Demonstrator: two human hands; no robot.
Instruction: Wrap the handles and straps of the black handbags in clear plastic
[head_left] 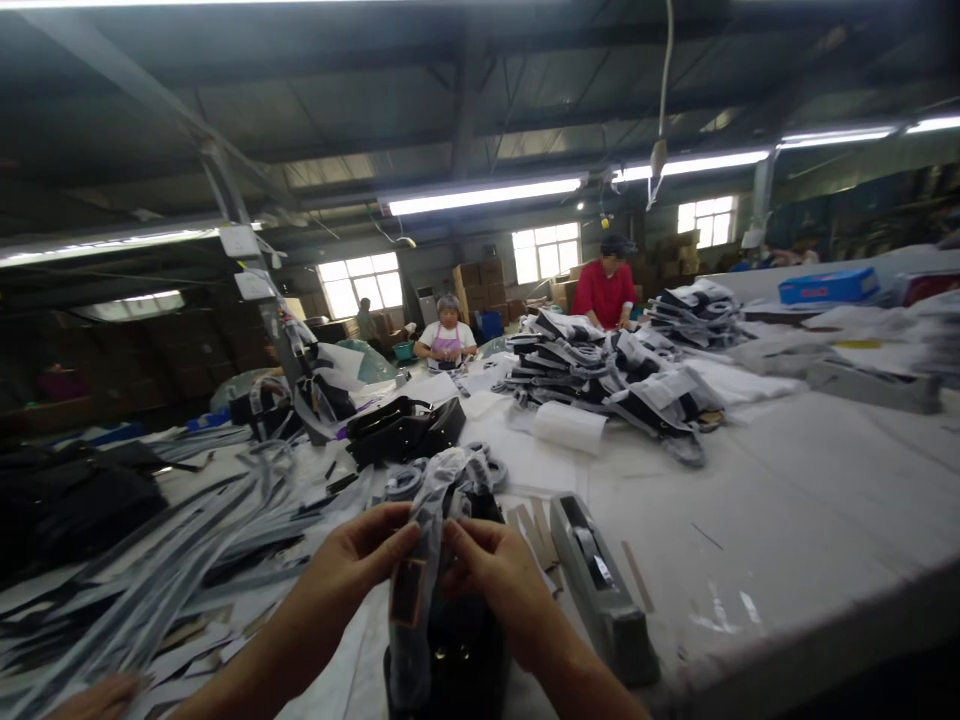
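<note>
Both my hands are raised in front of me at the bottom centre. My left hand [361, 560] pinches a grey plastic-wrapped strap [420, 560] with a brown patch on it. My right hand [489, 572] is closed on the same wrapped strap from the other side. The strap rises from a black bag [450, 665] standing below my hands. The wrap's upper end [450, 480] curls above my fingers.
A grey tape dispenser [600, 590] lies right of my hands on the white table [787, 500]. Grey straps [172, 570] pile on the left, black bags [405, 430] behind, wrapped bags [600, 375] heaped farther back. Two people [606, 290] work at the far end.
</note>
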